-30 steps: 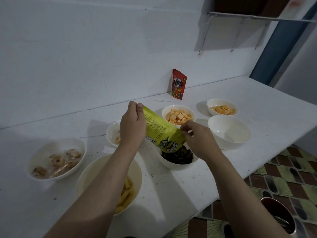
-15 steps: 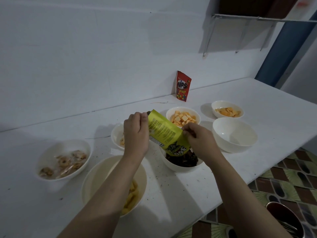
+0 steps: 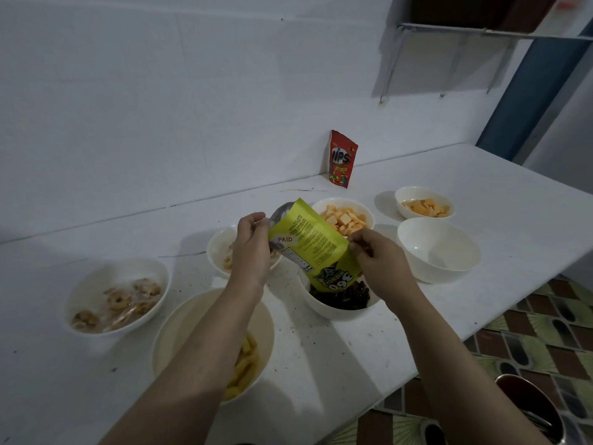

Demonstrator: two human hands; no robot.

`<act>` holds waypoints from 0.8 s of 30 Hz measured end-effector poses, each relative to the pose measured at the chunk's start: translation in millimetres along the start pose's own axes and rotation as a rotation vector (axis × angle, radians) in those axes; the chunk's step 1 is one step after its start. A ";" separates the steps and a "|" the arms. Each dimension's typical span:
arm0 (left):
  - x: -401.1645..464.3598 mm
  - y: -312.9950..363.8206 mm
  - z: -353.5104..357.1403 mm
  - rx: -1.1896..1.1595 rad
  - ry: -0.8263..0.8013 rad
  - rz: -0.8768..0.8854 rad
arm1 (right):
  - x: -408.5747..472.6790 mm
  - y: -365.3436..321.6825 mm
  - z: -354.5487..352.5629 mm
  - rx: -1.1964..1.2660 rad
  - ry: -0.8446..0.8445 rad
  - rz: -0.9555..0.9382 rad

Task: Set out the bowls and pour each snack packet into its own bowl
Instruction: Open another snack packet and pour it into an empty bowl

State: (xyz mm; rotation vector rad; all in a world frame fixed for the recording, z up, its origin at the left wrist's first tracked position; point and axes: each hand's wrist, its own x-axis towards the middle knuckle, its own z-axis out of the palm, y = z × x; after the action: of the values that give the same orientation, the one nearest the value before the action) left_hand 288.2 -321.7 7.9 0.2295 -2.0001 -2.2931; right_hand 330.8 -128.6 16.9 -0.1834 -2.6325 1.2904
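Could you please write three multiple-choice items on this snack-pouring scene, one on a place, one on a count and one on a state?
1. Where does the red packet stand?
A. Upright against the wall behind the bowls
B. Flat inside the empty bowl
C. On the floor

2. How many white bowls are on the counter?
A. Four
B. Seven
C. Ten

3. How is the yellow-green packet held?
A. Lying untouched on the counter
B. Tilted mouth-down over the bowl of dark snacks, by both hands
C. Upright in one hand

Answers:
1. A: it stands at the counter's back edge, by the wall.
2. B: six hold snacks and one, the empty bowl, holds none.
3. B: the left hand pinches its raised end and the right hand its side.
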 end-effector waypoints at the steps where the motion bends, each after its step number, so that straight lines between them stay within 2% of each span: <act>1: 0.6 0.6 1.3 0.004 -0.004 0.013 | -0.5 1.0 0.0 -0.003 0.008 0.004; 11: 1.8 12.7 9.7 0.060 -0.025 0.118 | -0.7 4.3 -2.5 0.018 0.092 0.011; 18: -1.4 0.6 16.0 -0.284 -0.168 -0.081 | -1.4 10.1 -1.5 0.198 0.102 0.058; 24: -6.7 -4.5 24.0 -0.210 -0.284 -0.055 | -1.8 11.7 -4.7 0.190 0.109 0.069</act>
State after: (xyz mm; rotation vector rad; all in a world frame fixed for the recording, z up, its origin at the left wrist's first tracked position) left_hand 290.8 -296.6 7.0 -0.0617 -1.8640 -2.6779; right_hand 333.9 -118.2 10.2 -0.3072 -2.4161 1.4987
